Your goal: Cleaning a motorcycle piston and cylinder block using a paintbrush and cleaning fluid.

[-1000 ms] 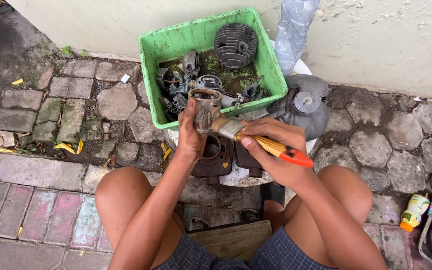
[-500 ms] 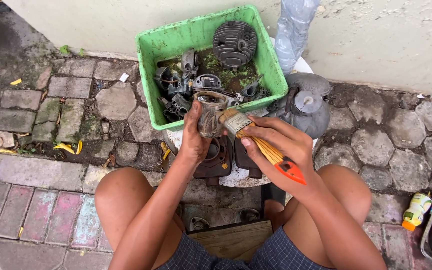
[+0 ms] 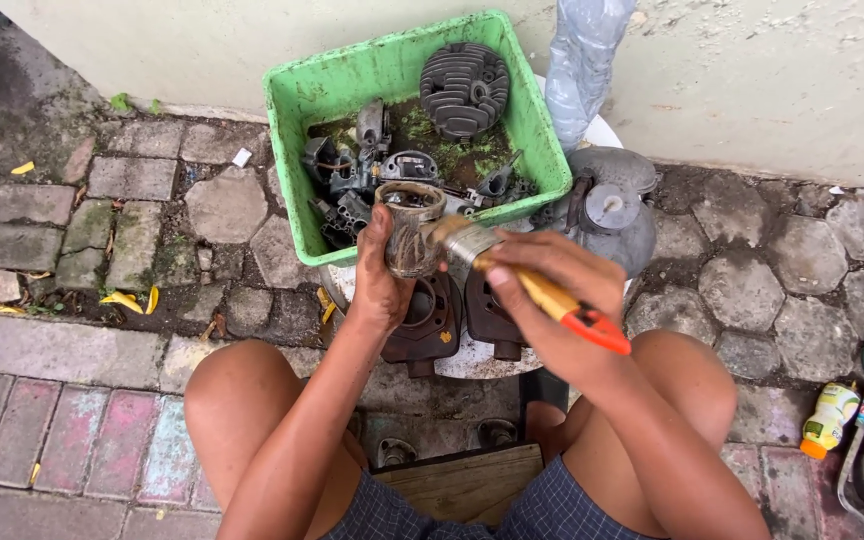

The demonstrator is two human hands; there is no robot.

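**Brushing a piston clean over the parts tub**

A grimy metal piston [image 3: 411, 228] was held upright in the left hand [image 3: 380, 290], the fingers wrapped closed around its lower wall and the open top facing the camera. It was kept just in front of the green tub [image 3: 297, 150], at about 6 o'clock from the tub's near rim. The right hand [image 3: 552, 290] was closed around the yellow handle of a paintbrush [image 3: 512, 275], whose red end pointed toward 4 o'clock. The bristles were laid against the piston's side at roughly 3 o'clock.

For the brushing to be done well, a firm wrap low on the piston would likely be needed, so that the wall near the rim was left free for the bristles. Short strokes across the side were judged better than long ones, with the piston turned a little between passes. The work was best kept above the tub or the white plate [image 3: 472, 358] under the dark cylinder block [image 3: 430, 325], so that loosened dirt was caught there. A finned cylinder head [image 3: 464, 88] lay in the tub at 12 o'clock.
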